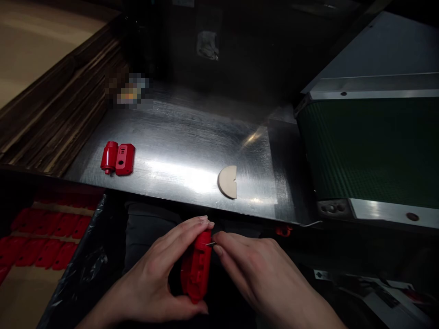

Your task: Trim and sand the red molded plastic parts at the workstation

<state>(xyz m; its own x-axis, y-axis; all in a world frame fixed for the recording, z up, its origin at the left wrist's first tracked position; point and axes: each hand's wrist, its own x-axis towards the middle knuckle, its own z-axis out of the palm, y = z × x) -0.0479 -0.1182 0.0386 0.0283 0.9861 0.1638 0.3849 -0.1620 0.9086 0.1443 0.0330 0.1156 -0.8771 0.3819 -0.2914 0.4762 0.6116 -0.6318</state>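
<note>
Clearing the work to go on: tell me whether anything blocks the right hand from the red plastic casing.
Nothing visible does. The right hand pinches a thin metal piece, its tip by the upper right of the red plastic casing. The left hand holds the casing from the opposite side.

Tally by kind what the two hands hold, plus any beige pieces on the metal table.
Red part, in the left hand: 1
Thin piece, pinched in the right hand: 1
Beige half-disc, on the metal table: 1
Total: 3
</note>
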